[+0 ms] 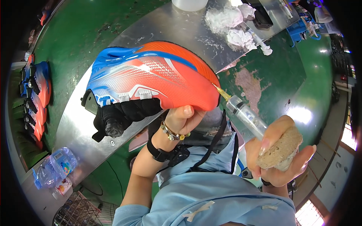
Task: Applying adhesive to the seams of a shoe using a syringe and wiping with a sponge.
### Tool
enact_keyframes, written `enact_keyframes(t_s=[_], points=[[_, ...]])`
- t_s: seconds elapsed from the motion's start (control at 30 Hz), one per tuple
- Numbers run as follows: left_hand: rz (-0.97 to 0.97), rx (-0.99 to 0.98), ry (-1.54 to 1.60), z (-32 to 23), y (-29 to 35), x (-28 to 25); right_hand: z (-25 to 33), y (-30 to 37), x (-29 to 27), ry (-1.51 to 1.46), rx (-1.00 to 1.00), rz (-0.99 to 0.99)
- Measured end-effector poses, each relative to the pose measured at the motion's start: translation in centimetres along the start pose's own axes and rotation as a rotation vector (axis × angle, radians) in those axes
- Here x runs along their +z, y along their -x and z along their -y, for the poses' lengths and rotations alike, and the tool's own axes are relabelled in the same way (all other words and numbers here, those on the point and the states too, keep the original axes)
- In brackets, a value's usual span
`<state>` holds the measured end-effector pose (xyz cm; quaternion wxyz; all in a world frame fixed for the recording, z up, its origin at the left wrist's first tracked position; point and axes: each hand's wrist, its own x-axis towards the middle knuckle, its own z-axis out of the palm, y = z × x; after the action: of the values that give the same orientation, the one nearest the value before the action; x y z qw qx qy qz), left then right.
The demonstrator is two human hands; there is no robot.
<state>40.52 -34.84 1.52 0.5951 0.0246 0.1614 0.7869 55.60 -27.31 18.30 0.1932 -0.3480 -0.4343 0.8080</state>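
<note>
A sports shoe, coral red fading to silver and blue, lies tilted on its side with its toe to the right and its orange sole edge facing away. My left hand is closed on the toe from below. In my right hand is a clear syringe with a yellow needle tip. That tip is at the seam between upper and sole near the toe; whether it touches I cannot tell. The same hand also grips a rough brown block against its palm. Black padded material and a dark round knob show at the shoe's opening.
The shoe is above a metal table. Crumpled white tissues, another syringe and a dark phone-like object lie at the far right. A white container stands farther back. Plastic bottles and more shoes are at left.
</note>
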Motion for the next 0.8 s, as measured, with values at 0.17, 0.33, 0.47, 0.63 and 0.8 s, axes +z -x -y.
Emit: enact_keyframes(t_s=[0.17,0.33,0.47,0.63,0.8], points=[[0.042,0.044,-0.017,-0.1,-1.6,0.4,-0.9,-0.7,-0.3,-0.033,-0.123,0.052],[0.082,0.082,-0.038,-0.1,-2.9,0.4,-1.1,-0.6,-0.3,0.197,-0.166,-0.049],[0.111,0.103,-0.068,-0.2,-3.8,0.6,-1.9,-1.7,0.1,0.266,-0.368,0.004],[0.032,0.241,-0.082,-0.3,-4.5,3.2,-3.2,-2.6,0.9,0.276,-0.547,-0.040],[-0.265,0.155,-0.035,-2.0,-3.1,7.8,-3.7,-3.5,-0.4,0.130,-0.573,0.188]])
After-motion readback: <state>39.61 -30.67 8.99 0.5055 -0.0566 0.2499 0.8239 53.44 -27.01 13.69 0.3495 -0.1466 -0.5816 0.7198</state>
